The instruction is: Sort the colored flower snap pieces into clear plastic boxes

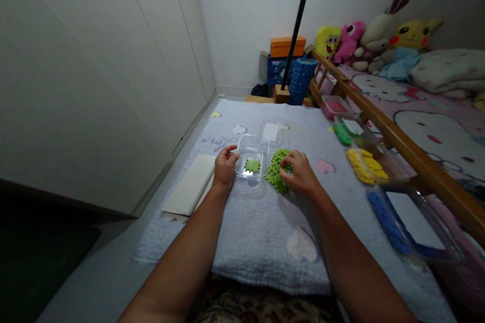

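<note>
My left hand [225,165] grips the left rim of a clear plastic box [261,147] that holds a small cluster of green interlocking pieces [252,165]. Just right of the box lies a flat mat of joined green pieces [276,164] on the pale blue quilt [257,222]. My right hand [299,172] rests on that mat's right edge with its fingers curled onto the pieces. The box's clear lid [271,132] lies just behind it.
Along the right stand clear boxes of pink [335,106], green [344,133], yellow [367,165] and blue pieces [390,224] beside a wooden bed rail [401,144]. A white folded cloth [191,184] lies left. Plush toys sit on the bed; cupboards line the left wall.
</note>
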`<state>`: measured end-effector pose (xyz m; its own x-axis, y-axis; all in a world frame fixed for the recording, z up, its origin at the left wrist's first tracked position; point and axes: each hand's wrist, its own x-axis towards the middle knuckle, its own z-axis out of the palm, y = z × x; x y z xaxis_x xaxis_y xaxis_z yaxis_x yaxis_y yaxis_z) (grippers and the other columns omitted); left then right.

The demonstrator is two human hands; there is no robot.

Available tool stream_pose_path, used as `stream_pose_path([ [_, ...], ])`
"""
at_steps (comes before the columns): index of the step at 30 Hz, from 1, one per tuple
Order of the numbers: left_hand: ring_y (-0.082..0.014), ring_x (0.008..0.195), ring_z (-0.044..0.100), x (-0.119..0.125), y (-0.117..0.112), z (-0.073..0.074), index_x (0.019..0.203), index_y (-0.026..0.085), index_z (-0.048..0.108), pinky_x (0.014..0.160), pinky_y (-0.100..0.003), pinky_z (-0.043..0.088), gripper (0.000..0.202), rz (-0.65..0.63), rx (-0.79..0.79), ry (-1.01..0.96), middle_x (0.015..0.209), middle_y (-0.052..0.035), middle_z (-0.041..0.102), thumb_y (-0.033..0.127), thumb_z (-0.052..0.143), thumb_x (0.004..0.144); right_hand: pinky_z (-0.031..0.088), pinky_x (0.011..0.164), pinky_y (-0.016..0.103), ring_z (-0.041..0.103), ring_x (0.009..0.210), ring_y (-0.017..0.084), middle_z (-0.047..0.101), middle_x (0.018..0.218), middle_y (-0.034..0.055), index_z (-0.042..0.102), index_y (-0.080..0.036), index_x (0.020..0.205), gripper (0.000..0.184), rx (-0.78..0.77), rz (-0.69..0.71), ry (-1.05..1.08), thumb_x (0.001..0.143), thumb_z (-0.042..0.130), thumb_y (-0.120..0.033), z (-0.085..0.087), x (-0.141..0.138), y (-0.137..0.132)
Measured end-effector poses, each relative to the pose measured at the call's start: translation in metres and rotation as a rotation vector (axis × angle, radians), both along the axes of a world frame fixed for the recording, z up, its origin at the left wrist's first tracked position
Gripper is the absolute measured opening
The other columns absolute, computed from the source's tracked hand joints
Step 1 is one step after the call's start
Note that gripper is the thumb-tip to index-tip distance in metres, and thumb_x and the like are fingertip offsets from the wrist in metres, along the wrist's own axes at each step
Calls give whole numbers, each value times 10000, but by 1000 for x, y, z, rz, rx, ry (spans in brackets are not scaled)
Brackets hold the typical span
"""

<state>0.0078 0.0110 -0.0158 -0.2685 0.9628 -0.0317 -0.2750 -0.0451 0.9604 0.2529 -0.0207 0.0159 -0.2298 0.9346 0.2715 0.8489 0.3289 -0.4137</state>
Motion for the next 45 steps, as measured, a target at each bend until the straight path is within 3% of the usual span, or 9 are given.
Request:
stream_pose_path([
  [6, -99, 576, 417, 0, -1, 1, 1030, 163, 695, 572, -230, 320, 423, -2, 0, 13, 653, 72, 491, 315, 753, 639, 400, 986, 419, 539, 1089, 289, 667, 1070, 105, 769, -212, 972, 116, 85, 50, 49, 890, 690, -228, 12, -25, -4],
  [12, -92, 563, 396, 1, -2, 1, 1038, 160, 693, 567, -232, 313, 429, -8, 5, 11, 641, 90, 457, 324, 751, 646, 366, 1013, 446, 503, 1194, 310, 686, 1215, 120, 822, -231, 1002, 127, -31, 139, -128, 932, 717, -243, 23, -57, -2],
  [20, -90, 549, 369, 1, 0, -2, 1009, 162, 690, 558, -233, 296, 404, -20, 4, 23, 619, 97, 438, 323, 750, 644, 350, 1066, 470, 561, 1239, 313, 763, 1243, 102, 852, -242, 1022, 214, -168, 205, -257, 988, 640, -248, 36, -63, 12],
  [27, -88, 535, 350, 0, -1, 0, 1010, 167, 678, 545, -231, 266, 410, -38, 1, -1, 609, 101, 425, 321, 756, 638, 255, 1206, 560, 514, 1432, 355, 753, 1371, 130, 770, -231, 1274, 397, -227, 171, -375, 988, 509, -145, 30, -84, 27],
  [30, -87, 533, 343, 0, -1, -1, 1005, 169, 683, 543, -233, 262, 402, -34, 3, 4, 607, 101, 419, 321, 760, 641, 206, 1229, 602, 531, 1425, 352, 759, 1354, 131, 760, -239, 1284, 412, -254, 181, -366, 982, 499, -137, 24, -88, 28],
  [35, -88, 540, 357, 1, 0, -2, 987, 170, 691, 555, -231, 278, 378, -33, 10, 15, 609, 98, 414, 315, 763, 645, 237, 1206, 591, 644, 1252, 313, 801, 1205, 130, 787, -243, 1189, 352, -262, 187, -278, 988, 513, -153, 23, -83, 28],
  [37, -87, 544, 355, 1, 0, -2, 988, 168, 695, 558, -230, 279, 380, -29, 14, 21, 612, 97, 416, 315, 768, 645, 233, 1210, 583, 638, 1261, 293, 794, 1239, 111, 777, -258, 1211, 369, -233, 164, -203, 982, 513, -139, 26, -75, 30],
  [40, -89, 547, 352, 1, -1, -2, 997, 166, 703, 561, -233, 282, 385, -22, 11, 32, 615, 94, 419, 322, 769, 651, 249, 1205, 564, 596, 1312, 298, 759, 1337, 110, 760, -258, 1257, 387, -158, 39, -114, 962, 538, -145, 27, -55, 38],
  [45, -93, 554, 345, 2, -3, 0, 987, 167, 716, 564, -239, 275, 365, -21, 13, 84, 615, 90, 412, 318, 761, 658, 364, 1075, 518, 572, 1238, 362, 748, 1308, 156, 770, -222, 1243, 368, -59, -198, -139, 907, 621, -219, 18, -17, 51],
])
